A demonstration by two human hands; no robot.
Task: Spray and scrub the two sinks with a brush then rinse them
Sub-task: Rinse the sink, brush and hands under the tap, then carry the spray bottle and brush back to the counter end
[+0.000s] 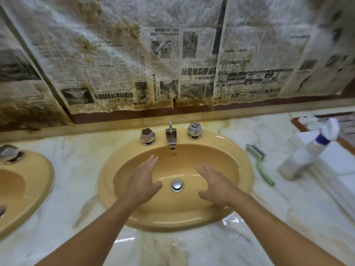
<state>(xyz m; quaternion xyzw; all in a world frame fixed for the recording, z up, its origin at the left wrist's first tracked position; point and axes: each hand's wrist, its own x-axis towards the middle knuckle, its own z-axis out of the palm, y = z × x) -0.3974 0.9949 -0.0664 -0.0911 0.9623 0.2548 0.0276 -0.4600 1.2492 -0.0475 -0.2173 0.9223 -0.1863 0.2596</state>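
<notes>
Hands first: left hand (pixel 142 181) and right hand (pixel 217 184) both hover over the bowl of the yellow sink (pixel 244 181), palms down, fingers straight and spread, holding nothing. Forearms come in from the bottom edge, one each side of the chrome drain plug (pixel 177 185), which sits btwn the two hands. Can't tell whether fingertips touch the basin.

Faucet (pixel 170 135) sits at the sink's back rim w/ a knob each side. Green brush (pixel 259 162) lies on the marble worktop just right of the sink, near the worktop's right side. Spray bottle (pixel 305 154) stands tilted-looking further right, blurred, beside white blocks. Second sink (pixel 38 181) at the worktop's left edge, cut off by the frame. Stained newspaper (pixel 134 60) covers the wall behind.
</notes>
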